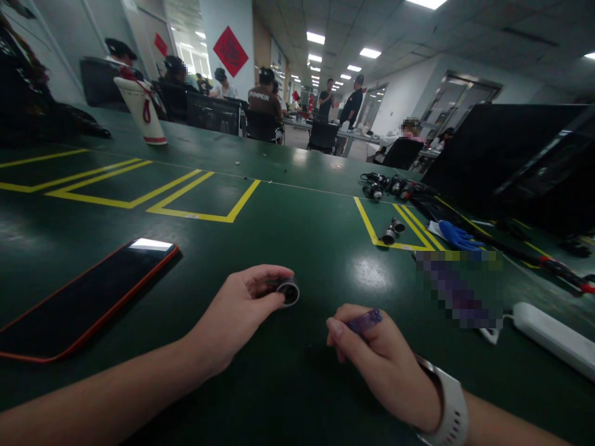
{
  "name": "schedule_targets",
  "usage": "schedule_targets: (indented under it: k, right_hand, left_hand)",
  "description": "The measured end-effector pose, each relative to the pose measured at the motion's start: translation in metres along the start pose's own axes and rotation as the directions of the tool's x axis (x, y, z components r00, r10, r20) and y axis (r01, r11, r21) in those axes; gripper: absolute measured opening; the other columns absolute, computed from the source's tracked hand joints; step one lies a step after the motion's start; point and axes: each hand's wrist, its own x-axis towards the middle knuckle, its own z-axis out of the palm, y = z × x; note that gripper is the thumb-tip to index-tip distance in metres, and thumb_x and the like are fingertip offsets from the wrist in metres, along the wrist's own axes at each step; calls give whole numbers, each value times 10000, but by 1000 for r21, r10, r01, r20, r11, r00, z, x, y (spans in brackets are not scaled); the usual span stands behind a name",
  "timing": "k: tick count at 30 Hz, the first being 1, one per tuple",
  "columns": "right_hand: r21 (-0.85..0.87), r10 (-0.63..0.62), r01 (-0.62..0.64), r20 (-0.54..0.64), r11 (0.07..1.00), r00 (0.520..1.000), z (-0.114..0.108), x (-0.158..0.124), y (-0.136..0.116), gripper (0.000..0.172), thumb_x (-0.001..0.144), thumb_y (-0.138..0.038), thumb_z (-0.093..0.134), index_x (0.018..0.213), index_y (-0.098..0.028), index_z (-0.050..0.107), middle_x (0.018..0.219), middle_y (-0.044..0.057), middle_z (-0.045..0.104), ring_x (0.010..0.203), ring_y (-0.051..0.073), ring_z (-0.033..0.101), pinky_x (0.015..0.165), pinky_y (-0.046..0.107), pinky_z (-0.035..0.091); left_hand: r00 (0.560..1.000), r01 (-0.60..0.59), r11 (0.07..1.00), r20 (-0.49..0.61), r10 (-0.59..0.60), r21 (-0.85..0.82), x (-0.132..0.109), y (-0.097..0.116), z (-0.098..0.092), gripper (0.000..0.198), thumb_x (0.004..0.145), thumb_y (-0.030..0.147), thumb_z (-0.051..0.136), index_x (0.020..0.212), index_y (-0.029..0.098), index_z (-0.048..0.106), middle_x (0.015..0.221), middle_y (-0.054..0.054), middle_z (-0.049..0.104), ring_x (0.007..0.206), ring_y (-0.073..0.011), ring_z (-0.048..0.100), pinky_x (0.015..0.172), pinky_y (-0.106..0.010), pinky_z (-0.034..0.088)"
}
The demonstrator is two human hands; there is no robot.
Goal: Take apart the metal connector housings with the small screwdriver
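Note:
My left hand (237, 310) rests on the dark green table (302, 248) and pinches a small grey metal cylinder (289, 290) between thumb and fingers. My right hand (376, 359), with a white wristband, lies a little to the right and nearer to me. Its fingers are curled round a small purple object (365, 322) whose tip sticks out past the knuckles. The two hands are apart, roughly a hand's width between them.
A phone in a red case (88, 297) lies at the left. Two more metal cylinders (393, 230) sit by yellow floor-style tape lines, with black parts (390, 184), a blue glove (458, 235), a white power strip (553, 337) and a dark monitor (506, 155) to the right. Several people sit beyond the table.

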Motion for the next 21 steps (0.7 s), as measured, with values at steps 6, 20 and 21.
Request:
schedule_targets:
  k: [6, 20, 21]
  right_hand:
    - [298, 47, -35, -30, 954, 998, 6, 3, 13, 283, 888, -374, 484, 727, -168, 589, 587, -14, 549, 562, 103, 533, 550, 237, 419]
    - [-194, -573, 567, 30, 800, 819, 2, -3, 4, 189, 836, -72, 511, 1008, -127, 568, 859, 86, 644, 790, 155, 577, 694, 291, 495]
    - [-224, -576, 569, 41, 791, 817, 3, -2, 4, 182, 838, -75, 509, 1003, -125, 565, 858, 90, 643, 786, 159, 576, 686, 293, 498]
  left_hand:
    - [999, 41, 998, 17, -40, -37, 0, 3, -1, 346, 705, 200, 641, 1050, 196, 662, 982, -33, 715, 932, -183, 637, 880, -345, 471]
    - [1000, 25, 1000, -8, -25, -4, -8, 11, 7, 361, 675, 170, 653, 1035, 165, 680, 949, -37, 735, 887, -186, 660, 873, -322, 483]
    - [1000, 14, 1000, -9, -14, 6, -8, 11, 7, 359, 672, 170, 653, 1031, 166, 683, 957, -37, 735, 888, -187, 662, 877, -325, 483]
